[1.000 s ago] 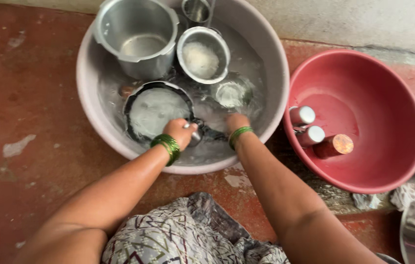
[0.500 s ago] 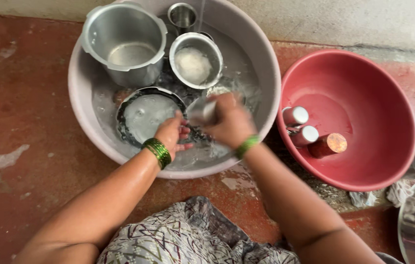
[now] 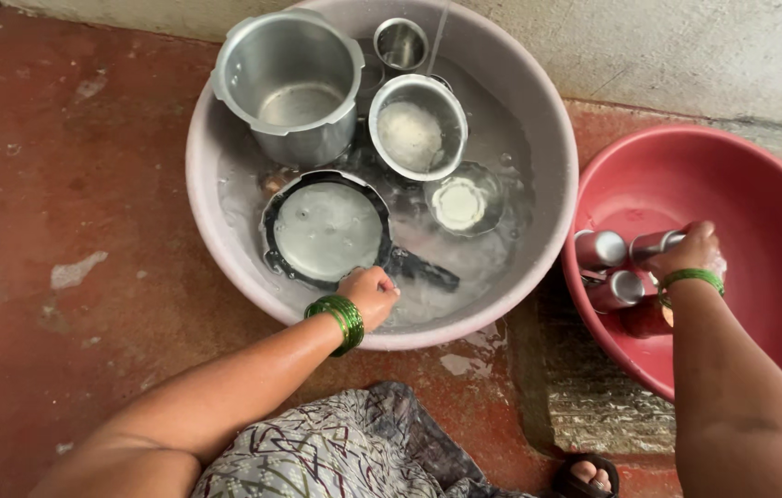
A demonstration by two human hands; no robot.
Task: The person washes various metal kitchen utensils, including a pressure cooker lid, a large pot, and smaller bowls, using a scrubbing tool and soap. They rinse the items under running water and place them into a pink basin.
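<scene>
right hand grips steel cup above red floor.

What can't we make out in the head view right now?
- Right hand: fingers curl over a steel tumbler in the red tub; the grip underneath is hidden.
- Left hand: fingertips dip into cloudy water in the grey basin; what they touch is unclear.
- Right forearm cut off by frame edge.
</scene>
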